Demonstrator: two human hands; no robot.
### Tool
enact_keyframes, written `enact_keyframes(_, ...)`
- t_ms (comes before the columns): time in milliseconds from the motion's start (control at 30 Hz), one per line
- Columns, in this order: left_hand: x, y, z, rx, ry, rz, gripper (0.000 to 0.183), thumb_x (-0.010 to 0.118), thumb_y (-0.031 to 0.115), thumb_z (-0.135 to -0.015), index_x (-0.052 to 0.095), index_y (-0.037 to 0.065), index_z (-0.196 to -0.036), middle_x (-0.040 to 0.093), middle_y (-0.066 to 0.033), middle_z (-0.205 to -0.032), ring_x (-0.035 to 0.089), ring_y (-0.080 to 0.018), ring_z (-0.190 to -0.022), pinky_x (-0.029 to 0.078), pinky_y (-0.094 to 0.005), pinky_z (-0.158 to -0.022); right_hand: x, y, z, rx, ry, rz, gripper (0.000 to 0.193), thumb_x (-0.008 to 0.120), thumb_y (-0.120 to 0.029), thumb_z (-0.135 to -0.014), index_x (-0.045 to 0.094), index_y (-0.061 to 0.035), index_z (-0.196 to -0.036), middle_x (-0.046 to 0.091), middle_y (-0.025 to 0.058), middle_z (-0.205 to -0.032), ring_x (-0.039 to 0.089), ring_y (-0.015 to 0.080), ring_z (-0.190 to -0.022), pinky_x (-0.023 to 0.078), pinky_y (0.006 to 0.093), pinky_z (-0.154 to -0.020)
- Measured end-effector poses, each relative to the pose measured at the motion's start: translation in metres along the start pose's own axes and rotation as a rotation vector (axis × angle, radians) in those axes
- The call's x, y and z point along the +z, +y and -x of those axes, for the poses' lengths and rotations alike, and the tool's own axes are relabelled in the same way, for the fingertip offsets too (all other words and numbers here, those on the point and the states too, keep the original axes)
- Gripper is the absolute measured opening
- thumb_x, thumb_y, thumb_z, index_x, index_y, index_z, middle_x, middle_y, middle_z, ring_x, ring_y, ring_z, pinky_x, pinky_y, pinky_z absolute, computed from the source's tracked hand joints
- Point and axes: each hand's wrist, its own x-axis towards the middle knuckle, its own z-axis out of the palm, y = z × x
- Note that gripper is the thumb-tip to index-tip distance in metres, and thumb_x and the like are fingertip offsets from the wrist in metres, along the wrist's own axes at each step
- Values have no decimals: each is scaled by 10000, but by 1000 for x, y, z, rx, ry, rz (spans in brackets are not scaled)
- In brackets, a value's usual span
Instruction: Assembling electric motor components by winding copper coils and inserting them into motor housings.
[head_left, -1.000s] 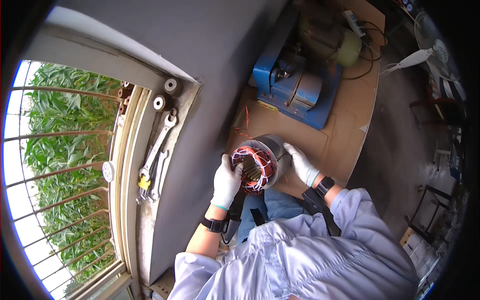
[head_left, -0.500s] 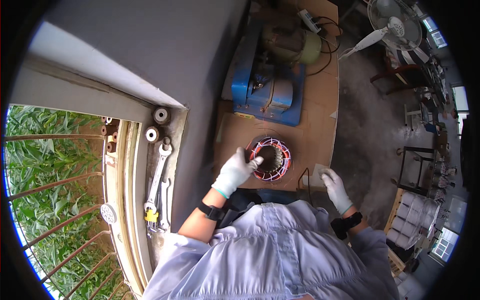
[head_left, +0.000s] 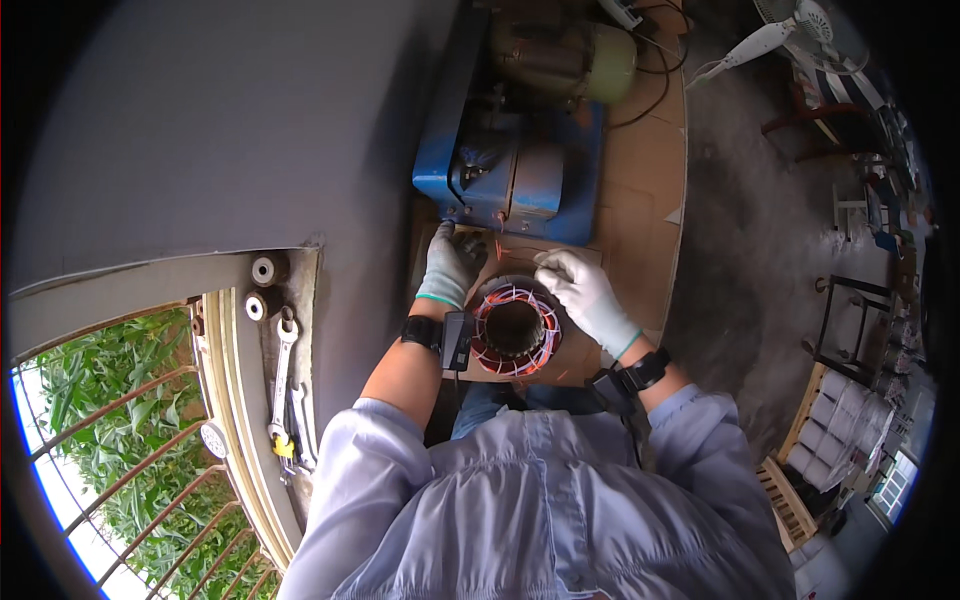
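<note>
A motor stator (head_left: 545,350) with red and white lacing around its windings stands on the cardboard-covered bench in front of me. My left hand (head_left: 453,262), in a white glove, reaches past its left side to the front edge of the blue machine (head_left: 535,185). Its fingers look apart; shade hides whatever lies beneath them. Beyond the stator's right rim, my gloved right hand (head_left: 582,290) is closed in a pinch. A thin wire (head_left: 522,249) runs to its fingertips. Short orange pieces show at the machine's front edge.
A motor (head_left: 565,60) and dark cable (head_left: 655,105) sit at the back of the bench. Left, on the window ledge, lie wrenches (head_left: 283,375) and round metal pieces (head_left: 264,270). A white fan (head_left: 765,40) and a black metal frame (head_left: 850,315) stand off to the right.
My left hand has left the stator's rim and moved forward to the machine. My right hand has come in from the right to above the stator's far side. The view has shifted.
</note>
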Motion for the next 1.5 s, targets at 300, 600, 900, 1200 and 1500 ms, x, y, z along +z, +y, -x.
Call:
enact_keyframes(300, 35, 11, -4, 166, 317, -151, 316, 441, 311, -966, 624, 86, -1090, 684, -135, -1051, 627, -298, -1001, 458, -442, -991, -57, -1, 27, 86, 284, -930, 251, 559, -274, -1044, 625, -32, -1059, 627, 36, -805, 599, 132, -734, 500, 281, -719)
enact_keyframes(600, 32, 21, 72, 84, 153, -568, 347, 487, 331, -1000, 620, 60, -1171, 692, -106, -1070, 629, -260, -995, 482, -431, -907, -73, -19, 18, 116, 51, -1092, 225, 483, -225, -1066, 617, -51, -1017, 600, 38, -870, 587, 143, -808, 504, 303, -793)
enact_keyframes(900, 100, -24, 176, 1307, 16, -2030, 273, 719, 210, -830, 651, 57, -1046, 680, -156, -997, 649, -366, -948, 515, -468, -844, -91, -29, 38, 63, 16, -541, 191, 474, -178, -1047, 618, -60, -1005, 520, -55, -777, 394, 14, -605, 403, 201, -584)
enact_keyframes(1200, 144, -103, 144, 185, -709, -2957, 224, 626, 266, -857, 743, 163, -1018, 735, -59, -1025, 678, -271, -1048, 511, -410, -897, -87, -33, 84, -54, 89, -18, 254, 455, -98, -1025, 582, -16, -1229, 630, 229, -938, 596, 348, -763, 494, 388, -751)
enact_keyframes(1500, 149, -77, 155, 429, -242, -1795, 179, 638, 131, -950, 716, 34, -1080, 745, -88, -892, 697, -174, -791, 549, -292, -746, -67, -22, 115, -238, 135, -67, 254, 476, -22, -1005, 596, -21, -1229, 622, 152, -882, 612, 253, -734, 505, 321, -732)
